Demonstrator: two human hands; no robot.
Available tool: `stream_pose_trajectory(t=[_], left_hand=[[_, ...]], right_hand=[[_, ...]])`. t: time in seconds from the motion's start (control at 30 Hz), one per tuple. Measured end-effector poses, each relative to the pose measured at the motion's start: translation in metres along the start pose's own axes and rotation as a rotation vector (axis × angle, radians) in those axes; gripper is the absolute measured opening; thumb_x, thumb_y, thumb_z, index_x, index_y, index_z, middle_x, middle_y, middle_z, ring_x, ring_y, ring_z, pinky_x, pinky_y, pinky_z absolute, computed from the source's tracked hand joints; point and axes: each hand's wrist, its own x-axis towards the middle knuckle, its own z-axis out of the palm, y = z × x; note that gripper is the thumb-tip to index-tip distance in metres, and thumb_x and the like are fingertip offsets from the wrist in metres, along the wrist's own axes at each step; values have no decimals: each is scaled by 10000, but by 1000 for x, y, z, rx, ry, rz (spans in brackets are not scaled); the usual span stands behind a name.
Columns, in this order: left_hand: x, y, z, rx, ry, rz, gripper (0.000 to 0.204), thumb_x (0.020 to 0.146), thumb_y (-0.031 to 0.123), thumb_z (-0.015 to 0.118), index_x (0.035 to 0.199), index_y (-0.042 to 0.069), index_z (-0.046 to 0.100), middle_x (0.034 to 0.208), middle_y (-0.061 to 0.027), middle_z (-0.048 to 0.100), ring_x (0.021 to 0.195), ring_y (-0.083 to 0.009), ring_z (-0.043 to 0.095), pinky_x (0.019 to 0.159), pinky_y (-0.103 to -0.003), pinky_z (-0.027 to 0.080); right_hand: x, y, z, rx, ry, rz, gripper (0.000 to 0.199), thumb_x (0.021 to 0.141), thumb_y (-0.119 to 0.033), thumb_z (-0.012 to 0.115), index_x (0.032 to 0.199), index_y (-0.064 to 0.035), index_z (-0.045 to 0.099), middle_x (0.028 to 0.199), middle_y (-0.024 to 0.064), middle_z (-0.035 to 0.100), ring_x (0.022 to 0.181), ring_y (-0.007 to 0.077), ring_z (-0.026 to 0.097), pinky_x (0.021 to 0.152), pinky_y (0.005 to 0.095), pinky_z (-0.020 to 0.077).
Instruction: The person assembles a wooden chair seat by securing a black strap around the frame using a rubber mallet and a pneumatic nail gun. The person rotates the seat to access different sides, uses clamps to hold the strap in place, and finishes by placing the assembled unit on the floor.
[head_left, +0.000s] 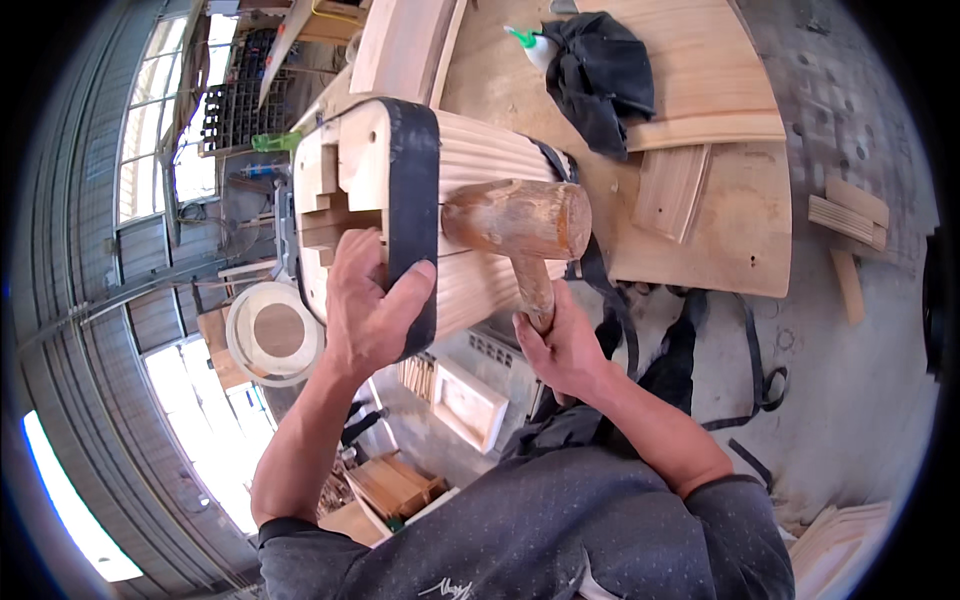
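A pale wooden assembly (478, 150) with ribbed sides, rounded corners and a notched opening in its end lies in front of me. A wide black strap (412, 180) runs around it near that end. My left hand (370, 300) grips the assembly's end, its thumb on the strap and its fingers curled at the opening; some fingertips are hidden. In my right hand (568, 345) is the handle of a worn wooden mallet (515, 215). The mallet's head is over the ribbed side; I cannot tell whether it touches.
Beyond the assembly, a plywood bench top (745, 220) carries boards (672, 190), a black cloth (600, 75) and a white bottle (540, 48) with a green tip. A round white bucket (240, 335) stands at left. Loose black strap (750, 400) trails on the floor at right.
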Motion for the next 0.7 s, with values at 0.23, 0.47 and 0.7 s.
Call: stream_pose_trajectory(t=[0.23, 0.47, 0.7], left_hand=[[0, -9, -1, 67, 30, 50, 265, 831, 207, 715, 786, -10, 570, 785, -144, 524, 827, -331, 494, 723, -440, 411], [-1, -13, 3, -120, 42, 6, 253, 829, 220, 718, 824, -8, 608, 808, -139, 559, 855, -337, 520, 760, -435, 437], [-2, -16, 2, -5, 46, 57, 341, 808, 280, 741, 802, -20, 577, 780, -174, 546, 863, -370, 527, 769, -459, 440]], right_hand=[[1, -41, -46, 4, 192, -45, 301, 997, -125, 650, 1223, -26, 477, 839, 170, 620, 661, 256, 628, 623, 405, 499], [-2, -3, -2, -166, 22, -24, 253, 973, -117, 646, 1150, -10, 501, 907, 257, 639, 719, 411, 625, 682, 425, 517], [4, 8, -24, -14, 45, 100, 211, 962, -92, 644, 1116, -22, 518, 808, 120, 590, 728, 218, 579, 698, 358, 501]])
